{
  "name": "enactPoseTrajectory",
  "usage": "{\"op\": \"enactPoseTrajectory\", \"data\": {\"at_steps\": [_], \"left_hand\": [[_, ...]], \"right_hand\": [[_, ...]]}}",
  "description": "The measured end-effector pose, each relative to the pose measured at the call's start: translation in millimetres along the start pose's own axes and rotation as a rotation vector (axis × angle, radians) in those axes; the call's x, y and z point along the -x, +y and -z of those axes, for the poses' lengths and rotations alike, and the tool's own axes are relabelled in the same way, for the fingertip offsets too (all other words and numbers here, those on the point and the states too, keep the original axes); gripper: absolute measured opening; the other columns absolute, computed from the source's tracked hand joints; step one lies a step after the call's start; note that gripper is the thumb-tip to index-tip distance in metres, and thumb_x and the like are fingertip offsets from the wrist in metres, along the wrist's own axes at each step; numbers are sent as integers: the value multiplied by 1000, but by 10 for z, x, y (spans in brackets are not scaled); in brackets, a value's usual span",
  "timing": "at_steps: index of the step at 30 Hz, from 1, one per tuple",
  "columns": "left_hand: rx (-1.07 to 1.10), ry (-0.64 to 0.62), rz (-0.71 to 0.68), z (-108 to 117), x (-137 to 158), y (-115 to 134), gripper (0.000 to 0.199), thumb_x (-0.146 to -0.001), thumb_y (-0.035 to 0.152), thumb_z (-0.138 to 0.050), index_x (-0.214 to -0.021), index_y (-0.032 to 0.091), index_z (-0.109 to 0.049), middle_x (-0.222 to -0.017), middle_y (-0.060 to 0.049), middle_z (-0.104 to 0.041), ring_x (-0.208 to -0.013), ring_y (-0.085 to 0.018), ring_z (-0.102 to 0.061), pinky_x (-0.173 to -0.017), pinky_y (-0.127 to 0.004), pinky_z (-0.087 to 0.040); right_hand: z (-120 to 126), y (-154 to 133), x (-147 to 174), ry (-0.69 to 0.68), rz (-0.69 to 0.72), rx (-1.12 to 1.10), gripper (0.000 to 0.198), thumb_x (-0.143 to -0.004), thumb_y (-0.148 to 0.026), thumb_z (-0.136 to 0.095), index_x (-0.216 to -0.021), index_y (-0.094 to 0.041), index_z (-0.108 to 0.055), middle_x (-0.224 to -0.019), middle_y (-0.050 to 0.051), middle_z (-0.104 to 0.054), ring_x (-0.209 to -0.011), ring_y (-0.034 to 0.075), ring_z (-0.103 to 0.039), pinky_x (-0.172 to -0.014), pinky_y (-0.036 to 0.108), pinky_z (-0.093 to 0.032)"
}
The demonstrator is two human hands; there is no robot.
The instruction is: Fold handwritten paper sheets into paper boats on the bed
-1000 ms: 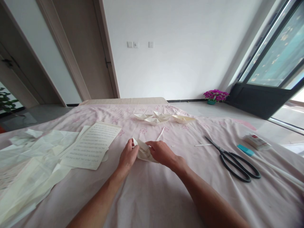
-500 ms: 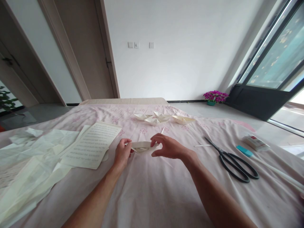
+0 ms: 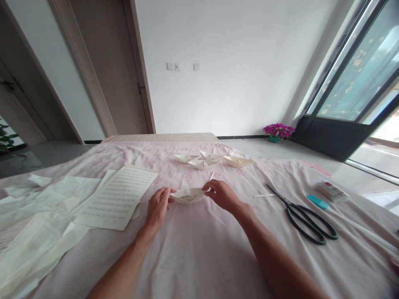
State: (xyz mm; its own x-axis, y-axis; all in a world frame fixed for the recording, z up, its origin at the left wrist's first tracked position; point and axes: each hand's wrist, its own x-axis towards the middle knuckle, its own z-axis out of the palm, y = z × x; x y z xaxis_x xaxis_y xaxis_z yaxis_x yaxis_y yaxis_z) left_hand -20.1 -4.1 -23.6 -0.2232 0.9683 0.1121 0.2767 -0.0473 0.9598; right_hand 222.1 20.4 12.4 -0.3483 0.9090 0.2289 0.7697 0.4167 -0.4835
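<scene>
A folded cream paper boat [image 3: 188, 197] is held level just above or on the pink cloth, its long side toward me. The fingers of my left hand [image 3: 158, 204] pinch its left tip. At the other end, my right hand [image 3: 222, 195] grips the right tip between thumb and fingers. Beyond my hands, several finished paper boats [image 3: 203, 162] sit close together on the cloth, with one yellowish boat [image 3: 238, 161] at their right.
Left of my hands lie a printed sheet [image 3: 116, 197] and crumpled papers [image 3: 52, 224]. To the right are black-handled scissors [image 3: 302, 214], a white strip [image 3: 263, 195], a blue-tipped tool [image 3: 318, 202] and a small box [image 3: 332, 190]. A flowered cloth [image 3: 187, 257] covers the surface.
My right hand has closed its fingers on the boat's right tip; before, the thumb was apart from it. The boat now shows more of its side. The view has shifted slightly.
</scene>
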Motion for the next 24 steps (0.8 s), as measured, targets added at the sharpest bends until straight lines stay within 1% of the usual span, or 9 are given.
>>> {"op": "enactPoseTrajectory", "data": {"at_steps": [4,6,10,12,14,16,18,20,24], "left_hand": [[-41,-11,-7,0,15,-31,37,-84,44,-43,-93,18,-68,-83,-6,-69,-69,-19,-63,-49,-23,-42],[-86,-22,-41,10,24,-41,37,-85,44,-41,-91,19,-69,-85,-6,-69,-70,-20,-63,-54,-25,-44],[-340,28,-252,41,41,18,34,-88,39,-40,-83,24,-69,-94,-3,-70,-85,-21,-63,-78,-28,-45],[-424,79,-351,49,34,86,25,-85,37,-46,-87,26,-68,-99,-3,-70,-94,-21,-61,-84,-28,-43],[-430,74,-387,51,8,158,22,-81,35,-53,-95,27,-67,-104,-2,-69,-96,-21,-61,-82,-27,-43],[-426,13,-353,52,-33,212,25,-78,33,-58,-100,28,-67,-106,-2,-69,-93,-22,-62,-76,-27,-42],[-449,-72,-297,60,-79,236,23,-75,34,-61,-95,29,-70,-101,-3,-71,-87,-21,-63,-71,-26,-40],[-486,-136,-249,77,-115,233,17,-73,34,-64,-87,29,-72,-90,-2,-73,-78,-20,-63,-64,-25,-38],[-466,-213,-190,115,-144,197,8,-66,29,-68,-72,29,-73,-69,-1,-70,-66,-18,-60,-59,-23,-33]], "right_hand": [[-6,32,7,18,19,-55,18,-77,-14,-59,-89,-22,-71,-94,1,-66,-76,12,-61,-73,23,-44],[-12,38,8,26,34,-62,19,-77,-12,-58,-88,-21,-71,-92,2,-67,-77,13,-61,-73,23,-45],[-28,20,17,78,118,-75,23,-79,-7,-55,-86,-21,-71,-89,2,-68,-81,14,-62,-77,24,-46],[-36,2,27,78,175,-101,22,-80,-7,-54,-85,-20,-71,-90,2,-68,-82,13,-62,-78,24,-46],[-41,-17,35,72,222,-124,21,-81,-8,-54,-84,-20,-71,-90,2,-68,-81,13,-63,-78,23,-46],[-44,-37,40,73,255,-143,21,-82,-8,-54,-84,-20,-71,-90,2,-67,-82,13,-63,-79,23,-46],[-49,-58,38,67,274,-165,21,-83,-8,-53,-84,-20,-70,-90,2,-67,-82,12,-63,-80,22,-46],[-58,-81,33,49,276,-184,20,-83,-9,-54,-84,-20,-71,-89,2,-67,-82,12,-63,-79,22,-46],[-92,-113,15,16,254,-199,18,-83,-11,-55,-84,-20,-71,-87,2,-68,-81,13,-62,-79,23,-47]]}}
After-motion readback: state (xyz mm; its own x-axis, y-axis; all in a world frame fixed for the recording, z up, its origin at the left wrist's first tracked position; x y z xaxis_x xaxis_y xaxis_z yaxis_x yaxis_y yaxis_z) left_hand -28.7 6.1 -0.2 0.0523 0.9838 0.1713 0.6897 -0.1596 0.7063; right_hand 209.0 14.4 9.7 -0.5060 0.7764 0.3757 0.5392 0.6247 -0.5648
